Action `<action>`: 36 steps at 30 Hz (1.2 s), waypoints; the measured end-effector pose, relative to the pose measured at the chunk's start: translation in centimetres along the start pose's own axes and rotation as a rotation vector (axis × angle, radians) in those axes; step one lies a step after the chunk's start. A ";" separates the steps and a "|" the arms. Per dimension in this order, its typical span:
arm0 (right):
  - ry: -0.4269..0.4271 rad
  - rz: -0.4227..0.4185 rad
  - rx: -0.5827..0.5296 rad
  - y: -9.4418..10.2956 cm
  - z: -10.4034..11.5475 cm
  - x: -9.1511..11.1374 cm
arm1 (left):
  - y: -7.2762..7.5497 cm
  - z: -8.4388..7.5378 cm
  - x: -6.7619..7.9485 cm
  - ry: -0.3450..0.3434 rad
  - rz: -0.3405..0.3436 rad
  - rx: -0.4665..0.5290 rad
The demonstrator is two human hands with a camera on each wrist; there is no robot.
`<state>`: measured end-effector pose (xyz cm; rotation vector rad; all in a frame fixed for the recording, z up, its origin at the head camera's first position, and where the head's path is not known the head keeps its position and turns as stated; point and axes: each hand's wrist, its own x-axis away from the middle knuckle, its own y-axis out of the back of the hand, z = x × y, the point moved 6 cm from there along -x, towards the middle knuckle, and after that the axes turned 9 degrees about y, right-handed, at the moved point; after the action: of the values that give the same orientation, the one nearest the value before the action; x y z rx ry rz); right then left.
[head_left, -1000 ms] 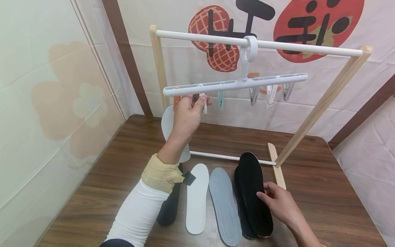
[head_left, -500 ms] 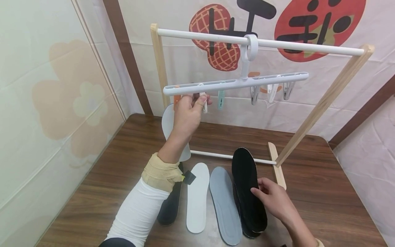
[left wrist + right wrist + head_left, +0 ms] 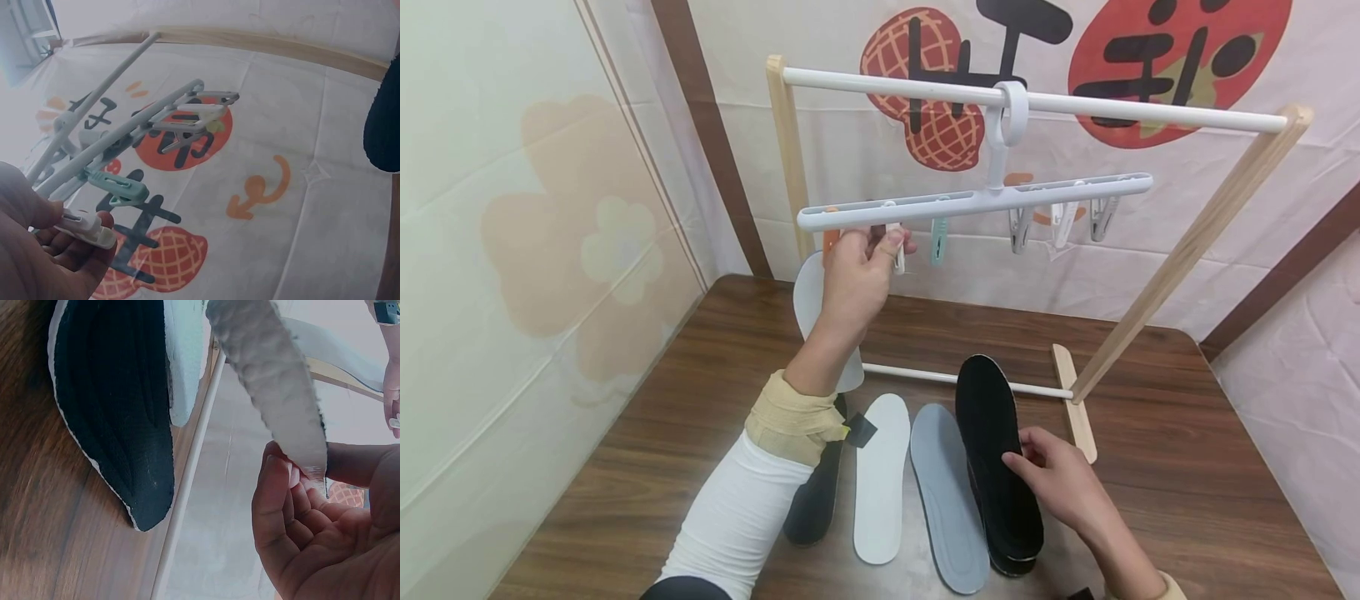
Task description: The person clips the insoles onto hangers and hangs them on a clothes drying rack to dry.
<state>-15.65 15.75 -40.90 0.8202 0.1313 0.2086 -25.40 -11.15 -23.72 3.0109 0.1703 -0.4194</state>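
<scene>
Left hand (image 3: 859, 279) pinches a white plastic clip (image 3: 94, 230). Right hand (image 3: 1060, 479) grips a long black insole (image 3: 992, 442), long axis pointing forward, slightly left.

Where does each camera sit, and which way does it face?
Head: worn on the head, facing forward and down at rack, hanger and insoles; left hand and right hand show.
Left wrist: worn there, looking along the hanger at printed cloth; left hand shows, pinching a white clip.
Right wrist: worn there, looking at the held insole and table; right hand shows, left hand at the edge.
Head and left wrist share the green clip.
</scene>
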 end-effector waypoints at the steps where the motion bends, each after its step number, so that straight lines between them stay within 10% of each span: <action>1: 0.003 0.000 0.000 0.0 0.1 0.0 | 0.0 0.0 0.0 0.003 0.001 0.001; 36: 0.063 0.013 -0.038 -0.6 2.7 -1.2 | 0.2 0.1 -0.3 -0.004 0.018 0.010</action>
<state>-16.22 13.21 -39.46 0.7770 0.1808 0.2484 -25.66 -11.39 -23.70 3.0185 0.1416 -0.4252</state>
